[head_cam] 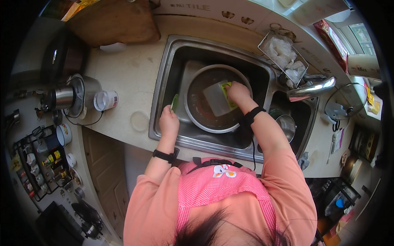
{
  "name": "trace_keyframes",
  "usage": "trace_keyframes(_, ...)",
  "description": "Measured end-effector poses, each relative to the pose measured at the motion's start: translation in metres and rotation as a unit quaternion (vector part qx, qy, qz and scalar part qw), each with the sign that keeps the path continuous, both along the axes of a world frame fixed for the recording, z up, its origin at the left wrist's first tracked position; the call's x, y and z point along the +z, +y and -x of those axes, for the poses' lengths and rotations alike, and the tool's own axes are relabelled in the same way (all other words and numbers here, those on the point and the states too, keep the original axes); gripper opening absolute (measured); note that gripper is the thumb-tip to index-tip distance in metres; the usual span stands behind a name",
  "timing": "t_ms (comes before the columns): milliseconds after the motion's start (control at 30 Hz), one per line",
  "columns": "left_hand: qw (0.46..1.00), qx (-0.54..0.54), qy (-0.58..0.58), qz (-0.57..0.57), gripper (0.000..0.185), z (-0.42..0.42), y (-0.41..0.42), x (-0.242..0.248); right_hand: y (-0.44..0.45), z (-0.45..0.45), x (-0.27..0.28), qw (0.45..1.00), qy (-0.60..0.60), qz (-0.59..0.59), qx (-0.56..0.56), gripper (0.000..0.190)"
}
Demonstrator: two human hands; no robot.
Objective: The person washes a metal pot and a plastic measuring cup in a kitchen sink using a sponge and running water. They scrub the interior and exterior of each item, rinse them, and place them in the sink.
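A round metal basin (197,118) holding cloudy water sits in the larger bowl of the steel sink (187,61). Over the basin, my right hand (238,93) grips the lime-green edge of a translucent plastic container (217,97). Whether that green part is a rim or something separate is unclear. My left hand (169,123), at the sink's left side, pinches a thin green object (174,103), seen nearly edge-on and perhaps a lid. It is apart from the basin.
A chrome faucet (311,89) reaches over the smaller sink bowl, where a metal pot (286,126) stands. Behind is a wire basket (283,55) of plastic bags. On the left counter are a plastic jar (105,100), a round clear lid (139,121) and a wooden cutting board (114,23).
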State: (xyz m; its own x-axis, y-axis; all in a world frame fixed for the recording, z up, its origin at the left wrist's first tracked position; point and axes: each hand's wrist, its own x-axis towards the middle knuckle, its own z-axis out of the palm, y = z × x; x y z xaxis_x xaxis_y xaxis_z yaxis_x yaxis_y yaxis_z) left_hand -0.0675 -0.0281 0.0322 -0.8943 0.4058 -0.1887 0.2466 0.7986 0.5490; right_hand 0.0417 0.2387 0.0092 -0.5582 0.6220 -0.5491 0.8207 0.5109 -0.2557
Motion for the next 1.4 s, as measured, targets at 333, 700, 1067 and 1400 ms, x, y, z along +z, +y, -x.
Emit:
trace_keyframes(333, 0.992, -0.011, -0.103, 0.076, 0.029, 0.011, 0.002, -0.037, -0.030, -0.087, -0.010, 0.961, 0.268, -0.021, -0.068, 0.021)
trace_keyframes(700, 0.767, 0.151, -0.576, -0.240, 0.062, -0.028, 0.041, -0.019, -0.061, -0.111, 0.068, 0.894, 0.372, -0.171, 0.181, 0.022)
trace_keyframes(1067, 0.517, 0.099, -0.718, -0.456, 0.040, -0.049, 0.088, -0.031, -0.079, -0.100, 0.134, 0.815, 0.367, -0.290, 0.342, 0.030)
trace_keyframes(1400, 0.431, 0.045, -0.741, -0.514, 0.043, -0.046, 0.095, -0.030, -0.089, -0.099, 0.143, 0.764, 0.364, -0.364, 0.390, 0.031)
